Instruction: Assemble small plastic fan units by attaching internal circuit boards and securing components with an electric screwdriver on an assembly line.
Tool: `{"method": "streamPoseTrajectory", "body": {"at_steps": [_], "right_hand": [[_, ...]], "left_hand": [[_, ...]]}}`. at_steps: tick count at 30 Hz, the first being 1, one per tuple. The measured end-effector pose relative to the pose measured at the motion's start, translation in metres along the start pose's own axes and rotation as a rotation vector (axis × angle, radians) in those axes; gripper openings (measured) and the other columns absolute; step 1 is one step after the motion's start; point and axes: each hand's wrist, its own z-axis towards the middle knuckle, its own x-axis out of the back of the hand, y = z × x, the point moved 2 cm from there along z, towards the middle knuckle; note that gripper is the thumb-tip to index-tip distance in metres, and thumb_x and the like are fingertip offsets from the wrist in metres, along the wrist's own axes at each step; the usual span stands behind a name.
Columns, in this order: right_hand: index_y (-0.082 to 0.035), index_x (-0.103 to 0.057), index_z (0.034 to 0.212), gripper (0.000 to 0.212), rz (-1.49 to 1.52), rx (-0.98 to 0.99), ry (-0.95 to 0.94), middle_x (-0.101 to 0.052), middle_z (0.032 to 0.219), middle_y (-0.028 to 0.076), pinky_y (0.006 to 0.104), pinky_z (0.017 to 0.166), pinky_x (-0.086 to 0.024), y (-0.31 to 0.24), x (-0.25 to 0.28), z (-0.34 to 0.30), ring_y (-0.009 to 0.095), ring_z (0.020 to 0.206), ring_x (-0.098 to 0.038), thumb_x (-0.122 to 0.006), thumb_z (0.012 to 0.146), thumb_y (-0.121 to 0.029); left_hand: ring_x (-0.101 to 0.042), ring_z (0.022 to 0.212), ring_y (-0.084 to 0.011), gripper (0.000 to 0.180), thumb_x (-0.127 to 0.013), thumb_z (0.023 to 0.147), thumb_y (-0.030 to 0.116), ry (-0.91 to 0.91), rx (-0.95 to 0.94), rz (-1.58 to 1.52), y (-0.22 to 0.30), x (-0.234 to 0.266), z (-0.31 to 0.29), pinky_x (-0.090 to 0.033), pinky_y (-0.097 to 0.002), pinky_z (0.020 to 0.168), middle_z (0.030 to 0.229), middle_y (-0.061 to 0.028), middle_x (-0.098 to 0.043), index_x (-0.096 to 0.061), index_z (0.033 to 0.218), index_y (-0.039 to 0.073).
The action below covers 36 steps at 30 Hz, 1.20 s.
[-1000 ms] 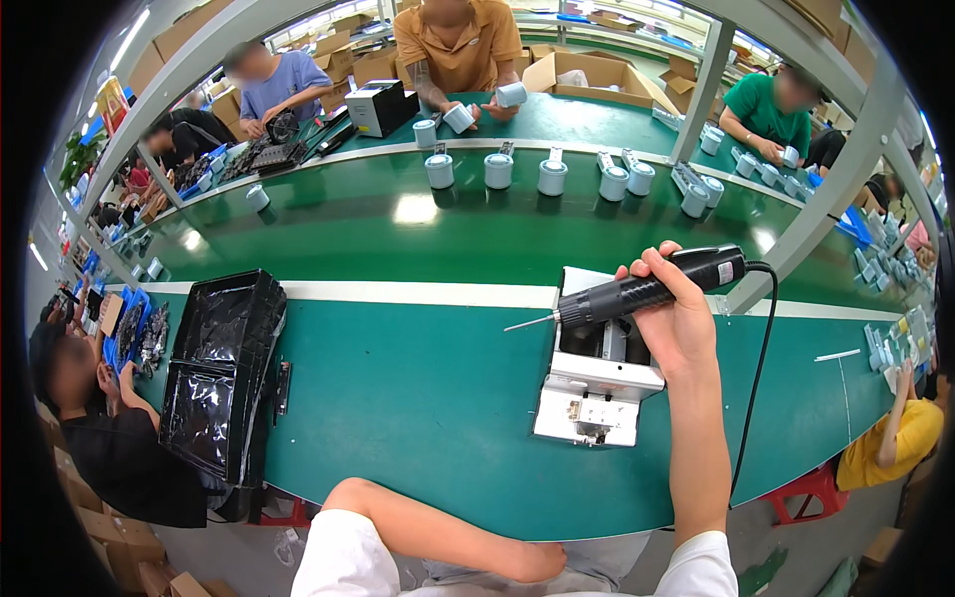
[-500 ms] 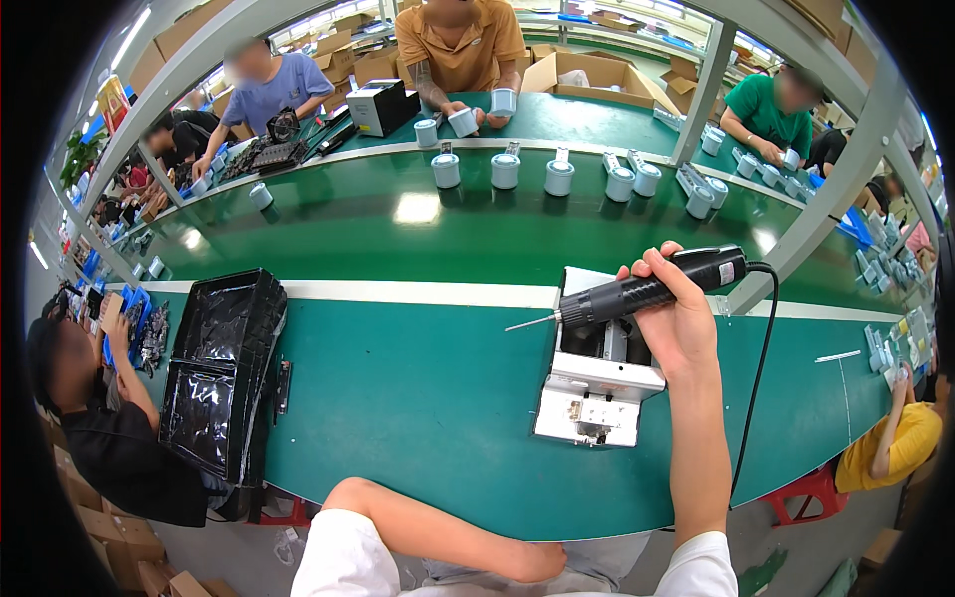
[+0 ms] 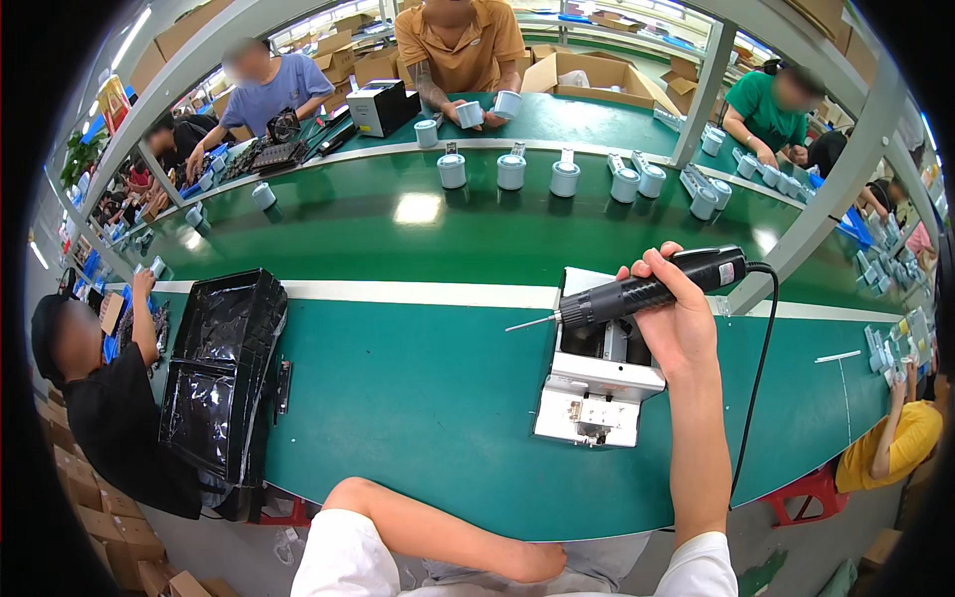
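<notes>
Head view: right hand [image 3: 680,326] has its fingers clamped on the electric screwdriver [image 3: 622,298] above the screw feeder's [image 3: 602,374] far end, long axis crosswise, bit [image 3: 530,323] left of the feeder; left hand [image 3: 540,562] nearward, finger state indeterminable.

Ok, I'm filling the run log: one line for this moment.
right hand: gripping black cylindrical electric screwdriver; left hand: near lap, grip unclear; boxy silver metal fixture: on green tabletop
</notes>
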Motion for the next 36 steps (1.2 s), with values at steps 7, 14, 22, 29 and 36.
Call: {"method": "streamPoseTrajectory", "body": {"at_steps": [7,14,22,29,36], "right_hand": [[-0.011,-0.055,0.095,0.012,0.002,0.001,-0.015,-0.053,0.081,0.001,0.0385,0.098,-0.045,0.0,0.001,0.0,0.013,0.081,-0.057,-0.064,0.091,-0.004],[-0.011,-0.055,0.095,0.012,0.009,-0.003,-0.021,-0.053,0.082,0.001,0.0385,0.098,-0.045,0.0,0.0,0.0,0.013,0.081,-0.057,-0.063,0.091,-0.004],[-0.01,-0.055,0.093,0.013,0.026,0.003,-0.005,-0.056,0.08,0.006,0.0398,0.097,-0.046,-0.001,-0.001,0.0,0.015,0.08,-0.057,-0.065,0.089,-0.004],[-0.01,-0.055,0.095,0.01,0.022,-0.005,-0.022,-0.053,0.082,0.002,0.0384,0.098,-0.045,0.0,0.0,0.001,0.013,0.081,-0.057,-0.063,0.091,-0.004],[-0.01,-0.055,0.094,0.009,0.023,-0.005,-0.028,-0.054,0.082,0.002,0.0384,0.098,-0.044,0.0,0.0,0.001,0.014,0.081,-0.057,-0.062,0.091,-0.005]], "left_hand": [[-0.068,0.087,-0.0297,0.016,-0.066,0.071,0.013,-0.009,0.025,0.012,0.002,-0.001,0.001,-0.054,-0.0433,0.075,0.09,-0.0135,-0.073,-0.076,0.081,0.004],[-0.068,0.088,-0.0296,0.017,-0.067,0.071,0.014,-0.086,-0.003,0.08,0.001,0.016,-0.003,-0.053,-0.0433,0.076,0.09,-0.0129,-0.073,-0.076,0.082,0.005],[-0.068,0.085,-0.0283,0.019,-0.064,0.073,0.016,-0.08,-0.013,0.051,0.002,-0.001,0.003,-0.053,-0.0438,0.076,0.089,-0.0098,-0.071,-0.071,0.086,0.005],[-0.068,0.087,-0.0286,0.017,-0.064,0.075,0.016,-0.085,-0.023,0.053,-0.001,0.009,-0.002,-0.053,-0.0446,0.077,0.093,-0.0102,-0.07,-0.071,0.087,0.006],[-0.068,0.087,-0.0292,0.017,-0.064,0.074,0.015,-0.091,0.001,0.077,0.003,-0.002,0.003,-0.054,-0.0448,0.076,0.094,-0.011,-0.07,-0.072,0.085,0.005]]}}
